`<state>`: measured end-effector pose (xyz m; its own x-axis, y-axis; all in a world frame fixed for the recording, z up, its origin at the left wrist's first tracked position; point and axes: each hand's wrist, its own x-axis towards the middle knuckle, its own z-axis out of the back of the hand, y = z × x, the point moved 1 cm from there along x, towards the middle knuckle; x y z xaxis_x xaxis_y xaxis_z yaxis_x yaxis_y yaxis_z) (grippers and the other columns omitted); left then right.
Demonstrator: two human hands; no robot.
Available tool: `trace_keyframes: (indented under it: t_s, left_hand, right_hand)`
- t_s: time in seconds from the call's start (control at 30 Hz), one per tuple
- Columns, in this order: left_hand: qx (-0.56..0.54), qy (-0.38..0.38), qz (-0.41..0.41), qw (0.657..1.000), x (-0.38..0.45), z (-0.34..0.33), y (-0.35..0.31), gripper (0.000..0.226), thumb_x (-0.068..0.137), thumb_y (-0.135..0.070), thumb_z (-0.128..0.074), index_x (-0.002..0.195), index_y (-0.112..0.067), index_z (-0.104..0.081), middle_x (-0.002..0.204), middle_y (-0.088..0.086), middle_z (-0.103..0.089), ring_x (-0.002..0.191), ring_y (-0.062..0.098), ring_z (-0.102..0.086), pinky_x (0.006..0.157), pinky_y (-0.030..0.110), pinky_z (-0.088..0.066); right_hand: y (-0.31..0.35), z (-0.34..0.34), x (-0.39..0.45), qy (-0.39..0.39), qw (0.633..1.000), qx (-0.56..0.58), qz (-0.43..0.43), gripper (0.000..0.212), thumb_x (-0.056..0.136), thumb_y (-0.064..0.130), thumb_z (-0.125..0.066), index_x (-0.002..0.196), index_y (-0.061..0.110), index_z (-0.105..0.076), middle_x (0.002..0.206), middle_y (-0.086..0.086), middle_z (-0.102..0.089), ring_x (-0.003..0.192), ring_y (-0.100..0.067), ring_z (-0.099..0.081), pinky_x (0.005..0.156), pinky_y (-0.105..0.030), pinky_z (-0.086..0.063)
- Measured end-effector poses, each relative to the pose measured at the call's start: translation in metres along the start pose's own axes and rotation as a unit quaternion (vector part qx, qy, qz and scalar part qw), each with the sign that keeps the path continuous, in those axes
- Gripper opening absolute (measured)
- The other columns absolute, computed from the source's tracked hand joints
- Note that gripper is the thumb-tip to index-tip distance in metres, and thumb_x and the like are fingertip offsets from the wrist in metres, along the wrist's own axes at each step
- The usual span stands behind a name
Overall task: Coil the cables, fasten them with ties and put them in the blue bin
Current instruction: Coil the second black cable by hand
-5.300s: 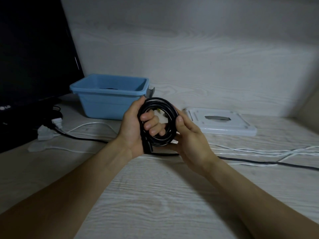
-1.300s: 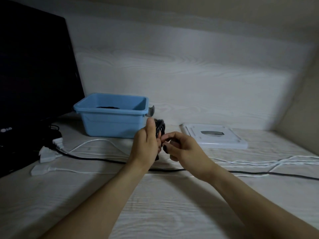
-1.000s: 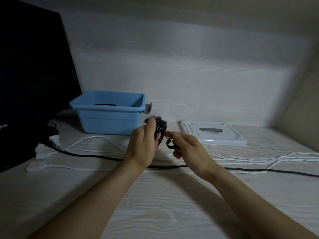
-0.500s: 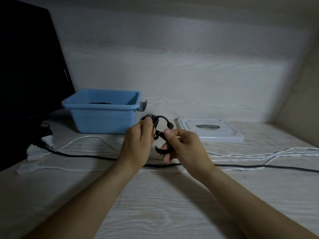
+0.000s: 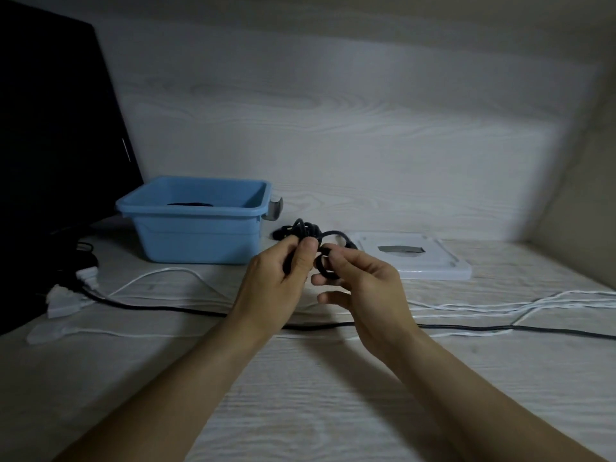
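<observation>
Dark monitor (image 5: 50,128) at left, white flat lid (image 5: 413,258) on wood-grain surface (image 5: 300,395).

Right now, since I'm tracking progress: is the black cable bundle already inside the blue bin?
No, the black cable bundle is held in the left hand in front of the blue bin, not in it.

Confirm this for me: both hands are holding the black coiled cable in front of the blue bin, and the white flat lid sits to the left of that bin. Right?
One thing is off. The head view shows the white flat lid to the right of the blue bin, not to its left. The rest stands: the left hand and right hand hold the black coiled cable in front of the bin.
</observation>
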<state>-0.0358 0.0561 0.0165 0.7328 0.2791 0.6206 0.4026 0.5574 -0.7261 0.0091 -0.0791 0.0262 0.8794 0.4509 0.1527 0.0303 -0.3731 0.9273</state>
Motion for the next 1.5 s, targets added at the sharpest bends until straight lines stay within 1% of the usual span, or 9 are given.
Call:
trace_keyframes:
  t_s: [0.1, 0.23, 0.37, 0.47, 0.53, 0.73, 0.93, 1.23, 1.5]
  left_hand:
    - [-0.009, -0.011, 0.019, 1.000, 0.000, -0.001, 0.001, 0.053, 0.088, -0.072, -0.037, 0.071, -0.025, -0.055, 0.060, -0.002, -0.055, 0.056, 0.010, -0.051, 0.057, 0.036, -0.045]
    - [-0.073, 0.009, 0.108, 0.991, 0.002, -0.005, 0.006, 0.060, 0.090, -0.073, -0.030, 0.072, -0.022, -0.056, 0.061, -0.008, -0.055, 0.057, 0.010, -0.050, 0.060, 0.035, -0.041]
    - [-0.006, -0.030, 0.033, 0.999, -0.001, -0.003, 0.002, 0.050, 0.100, -0.053, -0.038, 0.067, -0.022, -0.060, 0.055, -0.007, -0.058, 0.052, 0.007, -0.051, 0.057, 0.028, -0.042]
    - [0.007, -0.044, 0.002, 0.999, 0.000, -0.001, -0.002, 0.056, 0.097, -0.056, -0.041, 0.068, -0.016, -0.067, 0.049, 0.000, -0.051, 0.046, 0.007, -0.045, 0.050, 0.023, -0.037]
    - [0.009, -0.040, -0.006, 0.999, -0.001, -0.001, -0.005, 0.052, 0.094, -0.052, -0.043, 0.057, -0.019, -0.059, 0.045, -0.002, -0.045, 0.045, 0.005, -0.041, 0.048, 0.021, -0.033]
    - [0.006, -0.020, 0.049, 0.999, -0.002, -0.005, -0.003, 0.053, 0.101, -0.041, -0.043, 0.052, -0.025, -0.052, 0.044, -0.013, -0.051, 0.044, 0.002, -0.046, 0.052, 0.020, -0.036]
    - [0.022, 0.029, 0.121, 0.992, -0.001, -0.004, 0.005, 0.063, 0.104, -0.048, -0.025, 0.063, -0.013, -0.059, 0.045, -0.007, -0.051, 0.044, 0.007, -0.045, 0.053, 0.027, -0.036]
    - [0.005, 0.038, 0.085, 0.996, -0.003, -0.001, 0.000, 0.053, 0.102, -0.042, -0.042, 0.062, -0.009, -0.051, 0.048, 0.001, -0.046, 0.045, 0.015, -0.041, 0.050, 0.030, -0.036]
    - [-0.131, 0.146, 0.210, 0.958, 0.006, 0.006, 0.006, 0.045, 0.099, -0.043, -0.049, 0.083, -0.003, -0.062, 0.057, 0.011, -0.059, 0.051, 0.022, -0.053, 0.050, 0.027, -0.044]
  right_hand:
    - [0.000, 0.001, 0.000, 0.004, 0.998, -0.047, -0.034, 0.019, 0.098, 0.011, -0.059, 0.106, 0.004, -0.074, 0.094, -0.014, -0.074, 0.076, -0.019, -0.070, 0.055, -0.027, -0.053]
    - [-0.002, -0.001, -0.001, -0.012, 0.996, -0.053, -0.073, 0.012, 0.090, 0.005, -0.066, 0.094, 0.000, -0.077, 0.081, -0.010, -0.074, 0.065, -0.016, -0.067, 0.051, -0.025, -0.050]
    - [0.000, 0.001, 0.000, -0.041, 0.995, -0.065, -0.066, 0.007, 0.086, 0.000, -0.070, 0.086, -0.005, -0.074, 0.071, -0.013, -0.071, 0.049, -0.014, -0.058, 0.045, -0.023, -0.047]
    - [0.002, 0.003, 0.000, -0.049, 0.994, -0.063, -0.069, 0.012, 0.084, 0.001, -0.072, 0.089, -0.010, -0.073, 0.073, -0.013, -0.073, 0.046, -0.013, -0.056, 0.043, -0.022, -0.045]
    - [0.001, 0.002, -0.001, -0.048, 0.995, -0.054, -0.066, 0.012, 0.083, 0.002, -0.074, 0.089, -0.008, -0.074, 0.073, -0.012, -0.073, 0.051, -0.014, -0.061, 0.043, -0.021, -0.045]
    - [-0.005, 0.000, -0.001, 0.011, 0.997, 0.016, -0.080, 0.018, 0.094, -0.004, -0.058, 0.102, 0.004, -0.073, 0.081, -0.011, -0.074, 0.075, -0.016, -0.070, 0.054, -0.022, -0.053]
    - [-0.004, 0.001, 0.006, 0.065, 0.982, 0.057, -0.165, 0.027, 0.098, -0.003, -0.048, 0.120, -0.007, -0.064, 0.081, -0.010, -0.065, 0.067, -0.012, -0.061, 0.054, -0.020, -0.048]
    - [-0.002, 0.003, 0.007, 0.136, 0.960, 0.079, -0.230, 0.014, 0.102, 0.005, -0.041, 0.099, 0.005, -0.055, 0.075, -0.004, -0.045, 0.057, -0.008, -0.042, 0.047, -0.017, -0.032]
    - [-0.005, 0.005, 0.006, 0.192, 0.952, 0.029, -0.239, 0.027, 0.103, 0.001, -0.030, 0.097, 0.006, -0.056, 0.076, -0.012, -0.057, 0.054, -0.008, -0.039, 0.045, -0.017, -0.029]
